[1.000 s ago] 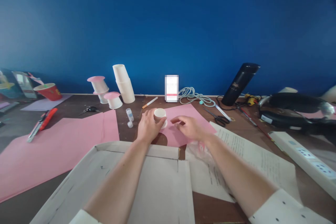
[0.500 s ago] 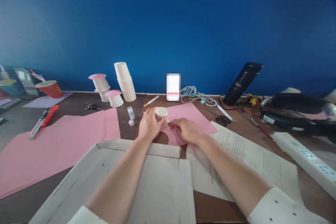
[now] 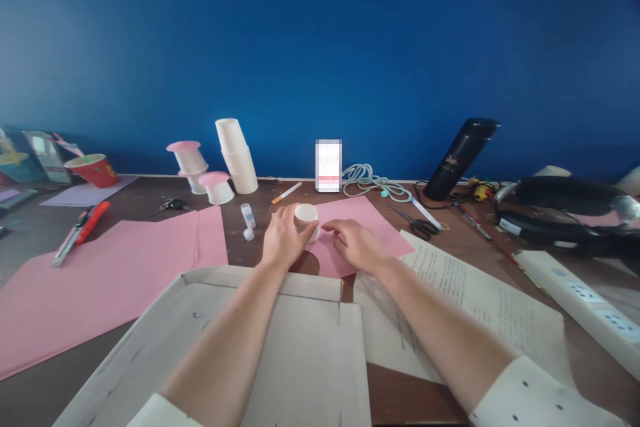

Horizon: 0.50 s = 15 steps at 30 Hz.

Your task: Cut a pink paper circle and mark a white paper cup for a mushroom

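My left hand (image 3: 285, 235) is wrapped round a small white paper cup (image 3: 307, 215), its thumb on the near side. The cup's round end faces up, and it stands on a sheet of pink paper (image 3: 370, 223). Just right of the cup, my right hand (image 3: 356, 243) is over the same sheet with its index finger stretched toward the cup and the thumb apart; nothing shows between them. A curved edge is cut into the sheet's near left side. Left of my left hand lie a glue stick (image 3: 248, 215) and its cap (image 3: 249, 234).
White cups with pink discs (image 3: 215, 179) and a cup stack (image 3: 239, 160) stand at the back left. A utility knife (image 3: 80, 233) lies on pink sheets (image 3: 125, 267). A white box lid (image 3: 310, 353) is nearest me. Scissors (image 3: 423, 227), a printed sheet (image 3: 490, 300) and a power strip (image 3: 585, 300) lie right.
My right hand has shifted slightly, its index finger straighter and farther from the thumb. The left hand keeps hold of the cup. The whole view has drifted a little.
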Each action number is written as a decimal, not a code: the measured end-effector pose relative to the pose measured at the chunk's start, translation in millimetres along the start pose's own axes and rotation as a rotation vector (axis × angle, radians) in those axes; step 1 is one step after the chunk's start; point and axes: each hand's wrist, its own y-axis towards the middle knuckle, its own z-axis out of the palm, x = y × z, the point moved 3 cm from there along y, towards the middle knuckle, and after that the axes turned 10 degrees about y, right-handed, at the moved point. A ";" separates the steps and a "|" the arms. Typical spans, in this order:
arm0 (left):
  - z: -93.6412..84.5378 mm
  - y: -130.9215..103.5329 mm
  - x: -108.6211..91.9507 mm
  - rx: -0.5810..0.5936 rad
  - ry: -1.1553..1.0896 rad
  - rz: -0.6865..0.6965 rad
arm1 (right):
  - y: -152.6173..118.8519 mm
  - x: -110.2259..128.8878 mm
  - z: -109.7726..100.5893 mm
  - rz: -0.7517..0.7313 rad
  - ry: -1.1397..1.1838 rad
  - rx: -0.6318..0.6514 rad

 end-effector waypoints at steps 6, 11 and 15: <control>0.5 -0.4 0.6 -0.027 0.007 -0.003 | 5.1 -2.6 9.5 0.063 -0.197 0.044; 0.6 0.1 0.3 -0.020 0.007 -0.009 | 5.8 -1.5 9.0 0.026 -0.203 0.025; 0.5 0.5 0.0 -0.021 0.007 0.002 | 5.9 -0.6 10.0 -0.008 -0.200 0.023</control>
